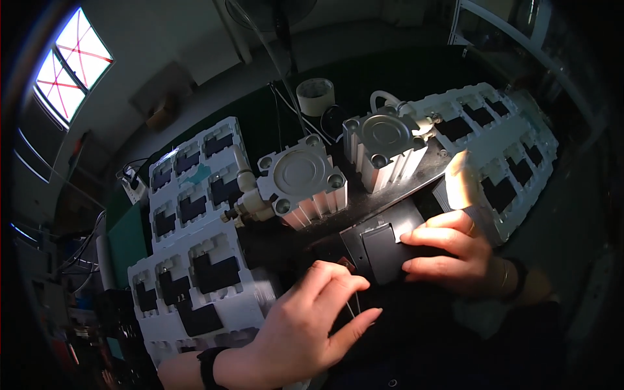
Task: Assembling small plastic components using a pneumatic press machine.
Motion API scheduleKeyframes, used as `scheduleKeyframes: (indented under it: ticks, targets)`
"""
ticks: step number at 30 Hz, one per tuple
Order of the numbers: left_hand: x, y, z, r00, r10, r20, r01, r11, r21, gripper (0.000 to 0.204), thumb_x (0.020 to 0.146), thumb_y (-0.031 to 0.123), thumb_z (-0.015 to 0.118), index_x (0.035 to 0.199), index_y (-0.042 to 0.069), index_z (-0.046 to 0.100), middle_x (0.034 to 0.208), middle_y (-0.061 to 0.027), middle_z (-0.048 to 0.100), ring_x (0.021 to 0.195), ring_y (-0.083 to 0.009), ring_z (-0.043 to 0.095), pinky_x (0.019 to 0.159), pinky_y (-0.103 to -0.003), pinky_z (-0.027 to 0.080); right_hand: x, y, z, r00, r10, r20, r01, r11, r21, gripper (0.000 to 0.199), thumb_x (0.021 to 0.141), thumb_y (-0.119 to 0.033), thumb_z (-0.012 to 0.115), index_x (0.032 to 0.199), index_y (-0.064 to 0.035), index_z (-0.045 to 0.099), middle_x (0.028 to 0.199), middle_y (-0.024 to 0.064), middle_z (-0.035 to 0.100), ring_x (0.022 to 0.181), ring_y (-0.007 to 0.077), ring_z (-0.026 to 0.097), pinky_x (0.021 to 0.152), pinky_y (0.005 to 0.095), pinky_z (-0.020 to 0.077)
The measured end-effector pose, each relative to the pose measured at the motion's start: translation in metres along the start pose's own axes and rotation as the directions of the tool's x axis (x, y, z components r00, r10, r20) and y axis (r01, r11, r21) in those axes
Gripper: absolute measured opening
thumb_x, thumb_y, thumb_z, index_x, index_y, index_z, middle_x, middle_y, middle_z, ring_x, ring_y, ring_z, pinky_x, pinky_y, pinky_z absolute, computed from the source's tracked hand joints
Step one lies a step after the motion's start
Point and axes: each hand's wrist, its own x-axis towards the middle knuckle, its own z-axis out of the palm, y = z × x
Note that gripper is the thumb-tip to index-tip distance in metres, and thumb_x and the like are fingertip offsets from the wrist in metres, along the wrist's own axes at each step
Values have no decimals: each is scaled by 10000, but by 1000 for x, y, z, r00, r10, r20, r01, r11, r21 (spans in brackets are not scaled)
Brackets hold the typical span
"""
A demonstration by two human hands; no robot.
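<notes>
Touching a dark flat piece (382, 257) between white trays (195, 231), on the near side of two silver blocks (315, 205), with the right hand (461, 250) in a bent-finger grip; cannot tell how firmly. Just beside, parted at thumb and forefinger in the left hand (302, 328), with thin pale strips (354, 305) between; cannot tell if held.

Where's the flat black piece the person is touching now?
In the head view, the flat black piece lies below and right of centre, touched by the right hand, with the left hand to its left and a silvery metal block beyond it.
</notes>
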Motion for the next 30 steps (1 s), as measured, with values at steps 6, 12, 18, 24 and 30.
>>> scheduleKeyframes:
  ticks: [6, 12, 18, 24, 30]
  targets:
    - [2, 0, -4, 927, -310, 213, 376, 768, -519, 257, 963, 82, 648, 1179, -28, 562, 1074, -83, 685, 971, -125, 675, 854, -280, 557, 1, -26, -7, 996, -82, -41, 79, 994, -76, 235, 738, -195, 800, 953, -132, 727, 1158, 81, 676, 940, 231, 599, 786, 320, 536]
    - [-8, 2, -5, 913, -310, 265, 391, 488, -780, 264, 975, 23, 603, 1229, -46, 580, 1136, -84, 674, 1025, -143, 657, 925, -329, 578, 8, -40, 3, 991, -98, -96, 89, 992, -89, 299, 708, -202, 826, 970, -116, 711, 1149, 75, 672, 932, 242, 601, 774, 316, 533]
    - [-70, 16, -33, 881, -474, -11, 363, 690, -626, 226, 974, 128, 643, 1092, -56, 585, 936, -19, 639, 820, -70, 619, 734, -246, 562, 58, -62, -17, 994, 9, 111, -47, 936, 349, 457, 754, -247, 845, 1140, -62, 684, 1103, 102, 688, 953, 253, 655, 823, 379, 500]
    - [-214, 12, -96, 525, -484, -700, 421, 863, -280, 396, 984, 40, 571, 1375, -18, 549, 1051, -7, 674, 781, -31, 562, 682, -182, 466, 132, -92, 14, 925, -194, 327, -31, 820, 572, 314, 880, -149, 700, 1158, -6, 669, 1074, 157, 704, 952, 299, 667, 833, 375, 517]
    - [-311, -46, -91, 323, -665, -673, 656, 670, -347, 358, 982, 105, 602, 1320, -12, 605, 1013, 26, 673, 783, -37, 537, 706, -203, 459, 164, -110, 141, 829, -239, 507, -32, 883, 469, 315, 950, -244, 631, 1150, 0, 635, 1089, 172, 673, 1024, 346, 635, 912, 420, 503]
